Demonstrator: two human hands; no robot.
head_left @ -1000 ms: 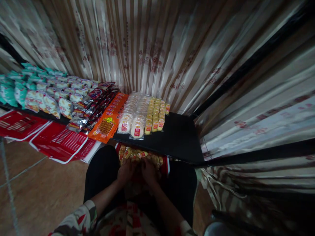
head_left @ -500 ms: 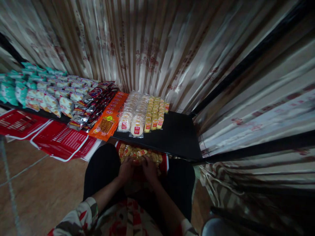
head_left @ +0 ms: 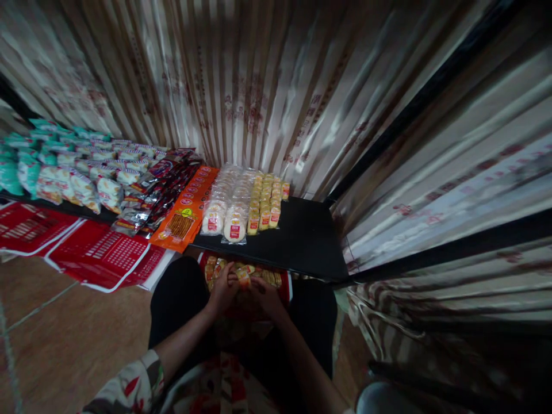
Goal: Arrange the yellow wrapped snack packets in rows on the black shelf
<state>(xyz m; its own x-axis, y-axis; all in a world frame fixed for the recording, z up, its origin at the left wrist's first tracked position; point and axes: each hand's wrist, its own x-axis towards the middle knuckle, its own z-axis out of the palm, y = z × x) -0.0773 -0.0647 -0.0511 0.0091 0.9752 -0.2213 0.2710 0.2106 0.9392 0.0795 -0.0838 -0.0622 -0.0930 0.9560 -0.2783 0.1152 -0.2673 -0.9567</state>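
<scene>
Between my hands is a small yellow snack packet [head_left: 244, 278] with an orange-red label, just above an open red box [head_left: 286, 287] of similar wrapped packets. My left hand [head_left: 223, 289] has its fingers curled round the packet's left side. On its right side, my right hand [head_left: 265, 295] pinches the packet with bent fingers; dim light blurs the fingertips. The box stands between my knees, partly under the front edge of a black shelf [head_left: 302, 241]. My hands and forearms cover part of the box.
On the shelf are yellow packets [head_left: 264, 201], round white rice crackers [head_left: 235, 224], an orange bag [head_left: 181, 221], dark red packets [head_left: 159, 184], and white and green bags [head_left: 28, 169]. Red printed sheets [head_left: 106, 253] hang at the left. A striped curtain [head_left: 259, 86] closes the back.
Both hands have lifted slightly from among the packets, and one yellow packet now shows between them. The view has shifted a little, moving the shelf slightly left in the picture.
</scene>
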